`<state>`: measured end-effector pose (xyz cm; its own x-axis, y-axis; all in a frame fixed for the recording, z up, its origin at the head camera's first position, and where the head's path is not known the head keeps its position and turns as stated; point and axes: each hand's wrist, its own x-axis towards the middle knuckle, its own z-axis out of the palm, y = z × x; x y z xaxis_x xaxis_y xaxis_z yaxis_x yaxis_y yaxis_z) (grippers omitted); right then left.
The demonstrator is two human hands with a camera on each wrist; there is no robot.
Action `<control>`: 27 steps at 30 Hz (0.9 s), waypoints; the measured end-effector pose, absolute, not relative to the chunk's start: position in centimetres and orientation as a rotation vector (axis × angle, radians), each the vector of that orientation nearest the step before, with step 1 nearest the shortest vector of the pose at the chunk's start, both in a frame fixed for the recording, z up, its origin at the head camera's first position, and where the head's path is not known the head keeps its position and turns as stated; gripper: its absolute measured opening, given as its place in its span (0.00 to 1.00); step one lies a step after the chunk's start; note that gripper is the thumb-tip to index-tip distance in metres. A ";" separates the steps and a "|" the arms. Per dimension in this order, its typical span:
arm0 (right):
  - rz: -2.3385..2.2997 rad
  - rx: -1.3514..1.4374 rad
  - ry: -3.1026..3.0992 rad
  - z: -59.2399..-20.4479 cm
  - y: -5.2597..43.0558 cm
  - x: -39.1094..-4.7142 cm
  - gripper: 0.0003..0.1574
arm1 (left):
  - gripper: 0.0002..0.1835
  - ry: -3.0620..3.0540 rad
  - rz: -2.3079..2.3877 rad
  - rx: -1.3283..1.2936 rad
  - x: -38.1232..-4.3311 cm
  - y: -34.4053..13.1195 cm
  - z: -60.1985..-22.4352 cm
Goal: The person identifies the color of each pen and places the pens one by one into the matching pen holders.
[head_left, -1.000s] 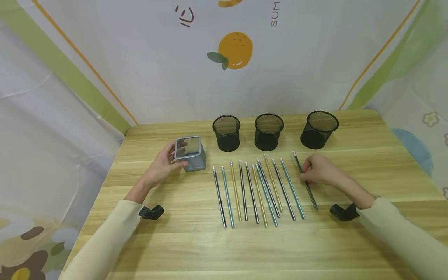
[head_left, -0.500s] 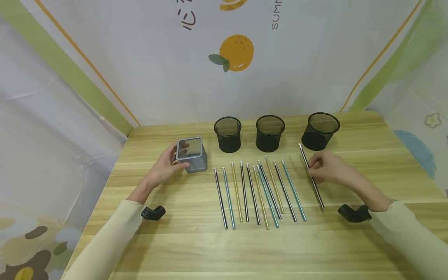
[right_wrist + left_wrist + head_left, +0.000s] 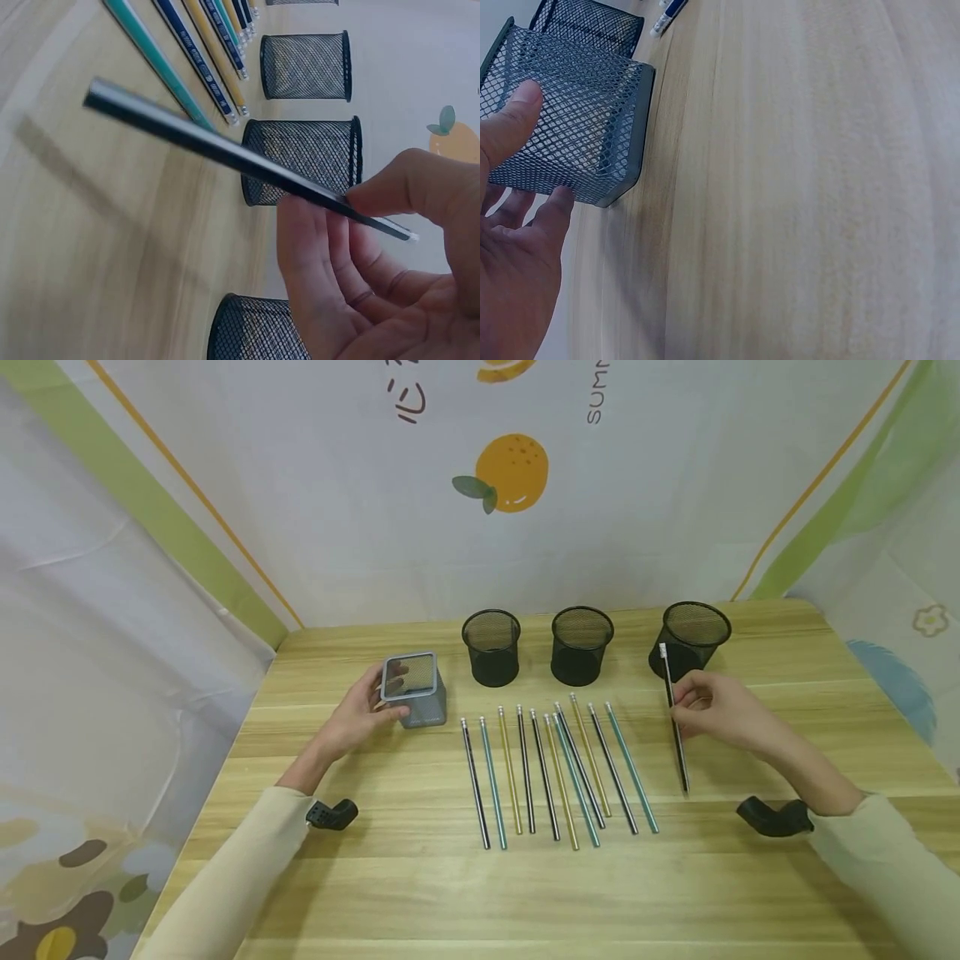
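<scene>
My left hand [image 3: 356, 717] holds a grey square mesh pencil holder [image 3: 425, 707] upright on the table, thumb on its near side and fingers on the left side. The left wrist view shows the thumb over the mesh of that holder [image 3: 577, 124]. My right hand [image 3: 723, 708] pinches a black pencil [image 3: 681, 762] between thumb and fingers, with its white-capped eraser end up. In the right wrist view the pencil [image 3: 202, 142] is raised off the table, its shadow below. Behind it stands the rightmost black round mesh cup [image 3: 684, 658], which the eraser end overlaps in the head view.
Two more black mesh cups, a left one [image 3: 494, 670] and a middle one [image 3: 579, 670], stand along the back. Several black, teal and gold pencils, such as a teal pencil [image 3: 632, 768], lie in a row on the wooden table [image 3: 420, 893]. A printed curtain [image 3: 375, 543] hangs behind.
My right hand has lifted the black pencil from the table's right side and carried it up toward the rightmost cup, tipping it steeper. The left hand stays at the grey holder.
</scene>
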<state>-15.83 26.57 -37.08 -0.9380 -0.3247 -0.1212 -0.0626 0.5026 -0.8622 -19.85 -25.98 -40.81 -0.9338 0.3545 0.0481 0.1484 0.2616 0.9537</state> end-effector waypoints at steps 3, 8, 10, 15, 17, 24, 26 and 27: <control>-1.417 -0.335 2.504 -36.8 26.8 -15.9 0.13 | 0.38 2.347 1.745 0.474 -19.8 -26.0 -40.8; -1.474 -0.395 2.548 -36.2 27.1 -15.8 0.10 | 0.38 2.354 1.740 0.475 -19.8 -26.0 -40.8; -1.508 -0.418 2.564 -36.0 27.2 -15.8 0.09 | 0.38 2.353 1.743 0.474 -19.8 -26.0 -40.9; -1.557 -0.416 2.602 -35.6 27.9 -15.9 0.07 | 0.38 2.347 1.748 0.470 -19.8 -26.0 -41.0; -1.566 -0.404 2.619 -35.4 28.1 -15.9 0.08 | 0.38 2.347 1.748 0.472 -19.8 -26.0 -41.1; -1.623 -0.347 2.638 -34.9 28.6 -15.9 0.07 | 0.38 2.353 1.742 0.483 -19.9 -26.1 -41.2; -1.635 -0.316 2.659 -34.7 28.7 -15.9 0.07 | 0.38 2.355 1.738 0.484 -19.8 -26.2 -41.2; -1.646 -0.305 2.668 -34.6 28.7 -15.9 0.06 | 0.39 2.356 1.738 0.484 -19.8 -26.2 -41.2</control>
